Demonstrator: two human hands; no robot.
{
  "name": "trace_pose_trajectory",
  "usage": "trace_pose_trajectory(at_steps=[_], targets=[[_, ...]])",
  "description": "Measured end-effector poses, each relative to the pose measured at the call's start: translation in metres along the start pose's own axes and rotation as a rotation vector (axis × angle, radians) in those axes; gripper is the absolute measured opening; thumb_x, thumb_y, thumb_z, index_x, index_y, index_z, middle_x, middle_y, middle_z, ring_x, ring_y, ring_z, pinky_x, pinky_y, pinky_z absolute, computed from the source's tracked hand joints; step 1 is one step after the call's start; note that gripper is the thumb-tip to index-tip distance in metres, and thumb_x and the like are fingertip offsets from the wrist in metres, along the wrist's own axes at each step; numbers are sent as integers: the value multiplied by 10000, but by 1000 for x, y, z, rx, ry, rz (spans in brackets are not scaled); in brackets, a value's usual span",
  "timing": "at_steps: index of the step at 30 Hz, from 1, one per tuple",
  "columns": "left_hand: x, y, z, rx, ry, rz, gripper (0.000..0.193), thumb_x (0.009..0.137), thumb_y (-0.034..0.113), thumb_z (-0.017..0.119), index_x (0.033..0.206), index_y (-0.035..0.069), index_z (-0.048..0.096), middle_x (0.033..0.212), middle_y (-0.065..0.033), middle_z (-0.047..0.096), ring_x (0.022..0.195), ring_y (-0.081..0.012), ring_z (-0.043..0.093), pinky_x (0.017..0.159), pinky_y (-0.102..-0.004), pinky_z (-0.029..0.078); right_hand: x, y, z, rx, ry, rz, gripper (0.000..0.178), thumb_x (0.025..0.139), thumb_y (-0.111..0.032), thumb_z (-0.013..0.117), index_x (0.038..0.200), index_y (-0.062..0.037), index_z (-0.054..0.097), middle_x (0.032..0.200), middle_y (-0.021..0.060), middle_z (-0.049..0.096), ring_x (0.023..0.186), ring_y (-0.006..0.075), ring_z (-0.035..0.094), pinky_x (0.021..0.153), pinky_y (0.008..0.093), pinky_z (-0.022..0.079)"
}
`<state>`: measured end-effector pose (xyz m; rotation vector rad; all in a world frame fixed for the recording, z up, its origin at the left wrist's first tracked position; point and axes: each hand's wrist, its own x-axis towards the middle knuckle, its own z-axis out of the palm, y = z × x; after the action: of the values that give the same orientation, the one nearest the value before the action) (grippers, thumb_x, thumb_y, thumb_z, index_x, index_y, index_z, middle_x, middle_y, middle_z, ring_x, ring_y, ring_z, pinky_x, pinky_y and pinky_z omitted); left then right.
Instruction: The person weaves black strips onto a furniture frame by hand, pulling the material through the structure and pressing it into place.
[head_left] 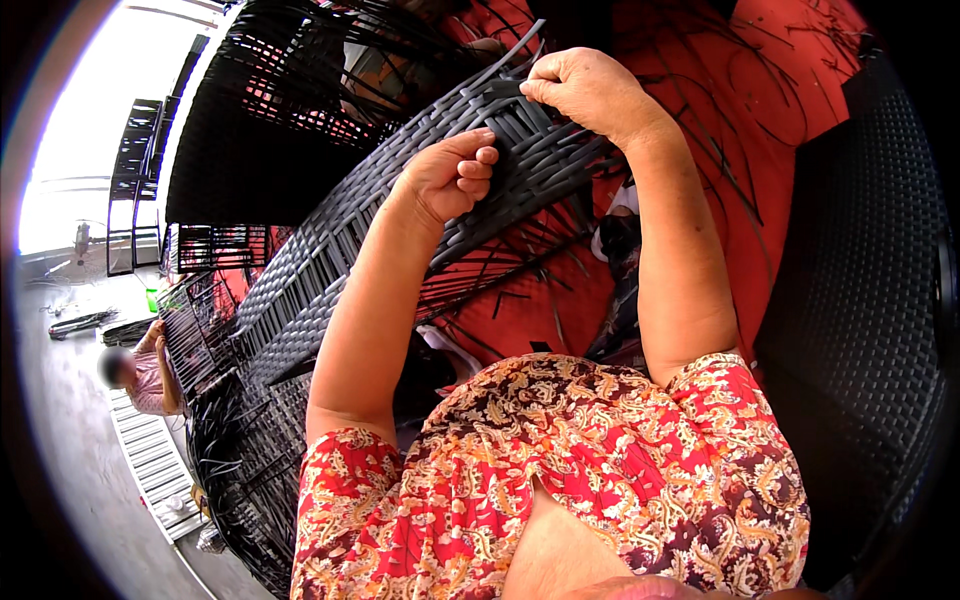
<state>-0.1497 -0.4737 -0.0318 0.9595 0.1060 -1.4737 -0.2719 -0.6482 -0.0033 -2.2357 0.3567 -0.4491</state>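
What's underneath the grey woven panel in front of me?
Past the grey woven panel's near edge, a red floor covering and dark strips show. Whatever lies directly beneath the tight weave is covered, so I can't tell.

Red floor covering [822, 95] | far right: long thin dark strips [722, 152] strewn loosely across it | middle: short dark scraps [514, 294] lying on it

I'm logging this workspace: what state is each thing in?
Right hand: pinching a dark strip.
Left hand: curled; whether it grips anything is unclear.
Grey panel: woven, a strand end sticking out.
Red floor covering: spread out, strewn with loose strips.
Black panel at right: closely woven.
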Motion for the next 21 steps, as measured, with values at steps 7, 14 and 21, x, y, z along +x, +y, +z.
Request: trace_pose_trajectory(at_steps=[7,14,21], targets=[[-6,-11,6,182,108,98,96,905,128,509,882,36,525,657,-38,561,418,-36,445,323,-149,342,-2,-1,-7,132,-54,105,203,836,-164,609,696,-17,594,571,-25,491,523,64,427,499,246,365],[-9,-11,7,171,88,69,114,903,105,497,844,13,528,659,-27,556,408,-21,441,314,-146,335,-2,-1,-1,105,-41,81,218,835,-154,606,666,-22,566,561,-28,467,526,63,427,500,240,359],[-4,-10,-9,-127,-72,32,99,919,78,462,947,-6,504,666,-9,545,391,7,402,317,-131,321,-5,-2,7,69,-64,100,266,837,-166,598,625,-25,520,544,-16,451,515,71,412,496,260,358]])
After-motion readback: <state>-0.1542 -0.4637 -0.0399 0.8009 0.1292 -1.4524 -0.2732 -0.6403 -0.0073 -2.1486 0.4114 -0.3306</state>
